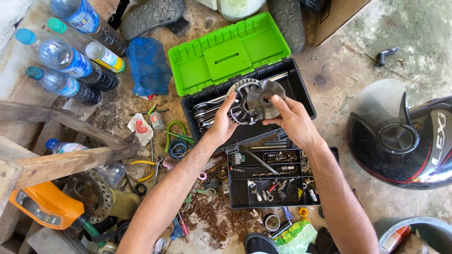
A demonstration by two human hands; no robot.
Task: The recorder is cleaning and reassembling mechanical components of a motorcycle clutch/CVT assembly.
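Rough concrete floor [414, 42], dusty and strewn with tools, lies under both hands. Held above the open black plastic toolbox with a bright green lid [228, 54] is a round, grey metal pulley part with a toothed rim and a finned face plate [256, 101]. The left hand [225, 123] grasps its toothed edge from the near-left side, fingers curled around the rim; the right hand [291, 115] pinches the finned plate from the right, thumb on the front. Directly below the grip sit loose steel wrenches [207, 110] in the box, and nearer the person a black divided tray of bits and small fittings [273, 176]. As I judge it, the chief risk is the plate slipping off the toothed half, since the two pieces look only loosely mated; a greasy fingertip hold would let it drop onto the wrenches or scatter the tray's contents. The teeth could also nick the left fingers if the part twists. Left of the grip, plastic water bottles with blue and green caps [66, 56] and a glossy black helmet [400, 136] to the right stand well apart.
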